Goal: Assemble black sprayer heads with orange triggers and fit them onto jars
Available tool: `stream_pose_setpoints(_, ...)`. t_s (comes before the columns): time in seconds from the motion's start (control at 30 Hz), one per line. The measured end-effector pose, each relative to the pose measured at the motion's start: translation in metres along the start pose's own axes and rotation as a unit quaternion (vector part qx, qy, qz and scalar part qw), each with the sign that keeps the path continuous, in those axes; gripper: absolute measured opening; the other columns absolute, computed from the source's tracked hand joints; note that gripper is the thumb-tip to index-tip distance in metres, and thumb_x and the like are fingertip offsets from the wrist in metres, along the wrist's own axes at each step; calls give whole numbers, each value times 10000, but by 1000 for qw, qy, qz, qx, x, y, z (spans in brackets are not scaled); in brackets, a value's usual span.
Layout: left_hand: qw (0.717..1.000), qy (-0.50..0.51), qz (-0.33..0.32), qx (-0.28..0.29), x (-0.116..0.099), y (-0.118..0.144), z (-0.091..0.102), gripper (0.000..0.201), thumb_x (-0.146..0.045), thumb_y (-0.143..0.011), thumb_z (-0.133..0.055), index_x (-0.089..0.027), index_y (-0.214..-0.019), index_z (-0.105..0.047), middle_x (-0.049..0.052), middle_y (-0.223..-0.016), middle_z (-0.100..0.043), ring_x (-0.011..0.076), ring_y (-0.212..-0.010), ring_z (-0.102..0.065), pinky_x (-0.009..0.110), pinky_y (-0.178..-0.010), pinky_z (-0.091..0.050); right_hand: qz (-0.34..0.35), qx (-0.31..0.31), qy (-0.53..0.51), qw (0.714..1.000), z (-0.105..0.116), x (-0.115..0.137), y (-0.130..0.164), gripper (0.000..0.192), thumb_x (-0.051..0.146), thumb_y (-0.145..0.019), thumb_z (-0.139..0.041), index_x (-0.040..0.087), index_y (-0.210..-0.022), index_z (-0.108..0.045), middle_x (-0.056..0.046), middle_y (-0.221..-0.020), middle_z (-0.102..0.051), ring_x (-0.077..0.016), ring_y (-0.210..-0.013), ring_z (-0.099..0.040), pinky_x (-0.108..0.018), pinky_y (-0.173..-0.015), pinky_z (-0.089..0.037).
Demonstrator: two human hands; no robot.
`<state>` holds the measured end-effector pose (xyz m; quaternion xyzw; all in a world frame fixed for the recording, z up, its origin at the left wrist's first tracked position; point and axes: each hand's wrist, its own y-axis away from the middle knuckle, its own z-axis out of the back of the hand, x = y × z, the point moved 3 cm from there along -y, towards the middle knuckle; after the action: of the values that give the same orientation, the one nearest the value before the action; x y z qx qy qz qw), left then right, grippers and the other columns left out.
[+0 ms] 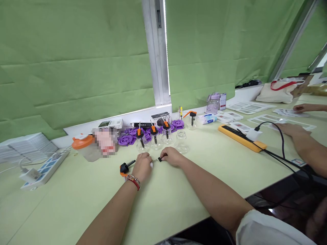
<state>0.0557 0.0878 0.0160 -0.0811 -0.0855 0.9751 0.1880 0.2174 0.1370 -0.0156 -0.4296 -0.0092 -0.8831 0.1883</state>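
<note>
My left hand (pixel 143 167) is closed, its fingertips pinching one end of a thin metal spring (pixel 155 160). My right hand (pixel 171 157) grips a small black piece (pixel 159 159) at the spring's other end; whether the two are joined I cannot tell. Beside my left hand lies a black lid part with a stem (pixel 124 167), an orange piece under it. Just behind my right hand stands a glass jar with no top (pixel 181 143). Several similar jars with black and orange tops, such as a glass jar (pixel 142 146), line up behind my left hand.
Purple plastic parts (pixel 125 140) lie along the wall. To the left are an orange-lidded cup (pixel 85 148) and a white power strip (pixel 48 170). A yellow power strip (pixel 240 137) with cables lies to the right, near another person's hand (pixel 293 129).
</note>
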Motion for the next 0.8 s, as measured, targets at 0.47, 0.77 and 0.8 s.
stream_pose_setpoints(0.47,988,-137,-61,36,-14,-22,2,306,-13,-780,-386,-138,-920,-628,122,-824,-655,255,-854,-577,349,-769,-394,14,-2,-97,995,-6,-7,-3,363,45,-664,-635,167,-1006,-648,-34,-982,-639,-154,-920,-582,-299,-875,-445)
stream_pose_setpoints(0.77,984,-126,-122,39,-20,-34,8,300,-20,-795,-399,-154,-906,-643,123,-851,-653,255,-890,-564,352,-774,-374,51,5,-30,998,-7,-6,-4,300,57,-668,-633,175,-941,-676,-27,-935,-647,-162,-871,-589,-293,-825,-449)
stream_pose_setpoints(0.8,983,-127,-126,36,-21,-35,9,299,-18,-792,-400,-155,-902,-642,121,-857,-653,252,-889,-562,352,-770,-372,53,6,-27,998,-7,-6,-4,299,55,-666,-634,178,-934,-677,-26,-933,-649,-164,-872,-591,-292,-822,-450)
